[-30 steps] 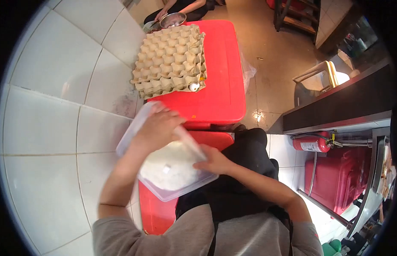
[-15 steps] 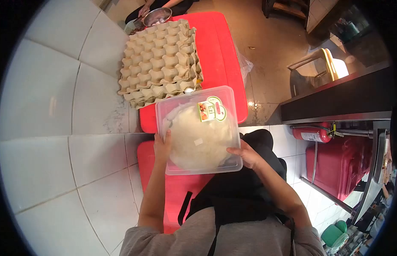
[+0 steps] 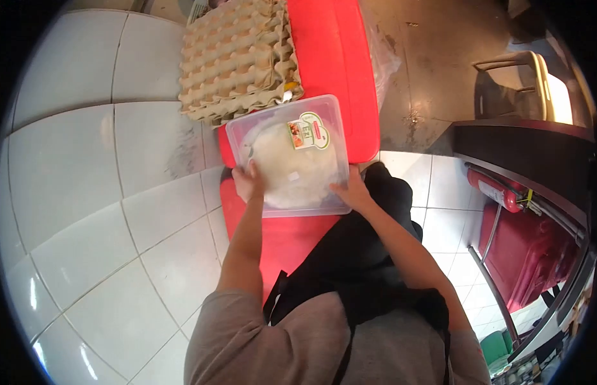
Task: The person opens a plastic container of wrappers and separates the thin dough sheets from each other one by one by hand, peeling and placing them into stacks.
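A square, clear plastic container (image 3: 318, 186) with a white mass inside and its lid on lies over the near part of the red surface (image 3: 340, 64). A green and white label (image 3: 309, 133) is on the lid. My left hand (image 3: 250, 182) grips the container's left edge, thumb on top. On its lower right edge, my right hand (image 3: 353, 191) holds it in the same way. Just beyond the container's far edge is a stack of cardboard egg trays (image 3: 237, 58), with something small and white (image 3: 287, 96) at its near corner.
White wall tiles (image 3: 67, 147) run along the left. A second red surface (image 3: 279, 247) is under my forearms. At the right are a chair (image 3: 542, 83), a fire extinguisher (image 3: 494, 189), a dark red bin (image 3: 526, 256) and a dark counter (image 3: 523, 160).
The lid, lifted and tilted a second ago, came to lie on the container, with both hands on its sides. Since then, hands and container have shifted slightly farther away, and the view has moved.
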Demonstrator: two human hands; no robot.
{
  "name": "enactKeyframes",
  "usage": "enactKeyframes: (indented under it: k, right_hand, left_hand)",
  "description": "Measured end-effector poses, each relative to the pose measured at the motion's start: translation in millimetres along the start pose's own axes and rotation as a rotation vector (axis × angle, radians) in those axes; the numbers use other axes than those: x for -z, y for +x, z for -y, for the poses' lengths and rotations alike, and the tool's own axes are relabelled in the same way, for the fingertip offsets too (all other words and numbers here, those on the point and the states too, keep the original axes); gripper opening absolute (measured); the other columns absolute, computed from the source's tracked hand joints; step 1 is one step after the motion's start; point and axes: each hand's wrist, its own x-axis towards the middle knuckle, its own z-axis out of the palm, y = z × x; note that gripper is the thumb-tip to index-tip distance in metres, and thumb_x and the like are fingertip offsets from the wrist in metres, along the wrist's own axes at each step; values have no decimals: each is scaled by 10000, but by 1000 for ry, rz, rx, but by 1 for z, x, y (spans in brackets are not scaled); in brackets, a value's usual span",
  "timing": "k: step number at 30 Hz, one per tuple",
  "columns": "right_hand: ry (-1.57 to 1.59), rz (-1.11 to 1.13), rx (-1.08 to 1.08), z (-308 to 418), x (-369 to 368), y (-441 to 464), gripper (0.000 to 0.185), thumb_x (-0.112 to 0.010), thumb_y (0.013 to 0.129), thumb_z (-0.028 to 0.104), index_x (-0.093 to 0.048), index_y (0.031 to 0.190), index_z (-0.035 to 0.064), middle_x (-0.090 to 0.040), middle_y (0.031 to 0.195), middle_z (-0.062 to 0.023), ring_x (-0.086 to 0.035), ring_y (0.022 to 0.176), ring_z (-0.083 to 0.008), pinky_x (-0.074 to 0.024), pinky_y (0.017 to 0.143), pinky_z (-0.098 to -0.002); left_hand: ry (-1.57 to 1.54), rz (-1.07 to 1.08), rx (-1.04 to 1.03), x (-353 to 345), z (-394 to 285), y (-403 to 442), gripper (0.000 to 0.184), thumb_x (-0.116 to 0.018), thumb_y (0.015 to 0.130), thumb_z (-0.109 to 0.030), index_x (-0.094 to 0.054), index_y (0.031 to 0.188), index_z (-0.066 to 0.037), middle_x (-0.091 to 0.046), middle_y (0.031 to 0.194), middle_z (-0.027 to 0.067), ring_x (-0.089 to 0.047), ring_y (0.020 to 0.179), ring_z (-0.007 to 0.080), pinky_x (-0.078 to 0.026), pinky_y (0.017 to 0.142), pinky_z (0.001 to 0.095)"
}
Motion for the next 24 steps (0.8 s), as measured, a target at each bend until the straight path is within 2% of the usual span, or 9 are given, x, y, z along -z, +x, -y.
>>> enactKeyframes:
  k: [2,6,9,12,16,18,19,22,24]
  right_hand:
    - [-35,9,69,8,10,1,638,-743,737,201,-364,1193,-35,-510,1142,-316,-511,1095,-465,-417,939,-465]
    - [-29,77,-56,9,10,3,611,-738,741,192,-367,1169,-36,-514,1134,-327,-538,1044,-475,-436,921,-467]
    - [12,131,-93,14,15,4,652,-737,746,194,-351,1209,-52,-481,1179,-331,-501,1118,-465,-411,961,-453]
    - [-10,130,12,8,16,6,738,-743,749,203,-310,1278,-76,-430,1249,-324,-438,1214,-432,-364,1022,-433]
    - [-2,151,-18,12,19,7,801,-748,752,218,-280,1326,-87,-390,1307,-305,-374,1280,-405,-313,1071,-414]
    - [5,182,-12,14,22,10,807,-749,753,221,-280,1342,-69,-395,1314,-299,-370,1284,-405,-309,1079,-410]
    - [56,136,10,18,21,6,765,-757,737,221,-342,1328,-32,-428,1275,-286,-398,1248,-405,-329,1061,-409]
    - [-294,-41,-32,29,12,0,705,-771,709,211,-420,1281,-5,-471,1203,-263,-457,1172,-398,-366,1022,-419]
    - [-343,-245,-81,40,2,-10,651,-788,667,198,-483,1204,-9,-491,1135,-253,-494,1078,-405,-407,955,-458]
  left_hand:
    - [27,-40,-91,5,-9,-4,629,-578,851,-533,-491,1095,41,-562,1050,240,-561,965,430,-456,813,481]
    - [54,-40,-97,8,1,-1,637,-553,857,-554,-485,1090,35,-558,1046,240,-551,982,431,-454,804,497]
    - [42,-49,-63,11,-14,-6,614,-536,865,-553,-483,1087,17,-557,1054,241,-546,998,428,-449,810,500]
    - [78,11,28,12,-19,-9,606,-537,867,-548,-480,1091,13,-559,1050,240,-549,984,434,-452,799,500]
    - [-20,-33,-68,11,-11,-10,590,-528,881,-539,-475,1078,15,-560,1042,238,-557,975,424,-453,798,490]
    - [-99,38,-80,15,-10,-6,566,-535,893,-511,-473,1073,22,-555,1034,237,-563,974,408,-455,793,484]
    - [-126,59,-78,14,-7,-5,564,-536,895,-505,-471,1076,26,-548,1042,238,-563,972,406,-455,794,482]
    - [-155,116,-81,19,-1,-5,570,-541,901,-477,-462,1117,46,-515,1088,247,-551,982,409,-449,811,479]
    - [-229,92,-134,19,-4,-1,582,-550,903,-452,-452,1167,57,-487,1123,248,-528,1007,411,-436,840,476]
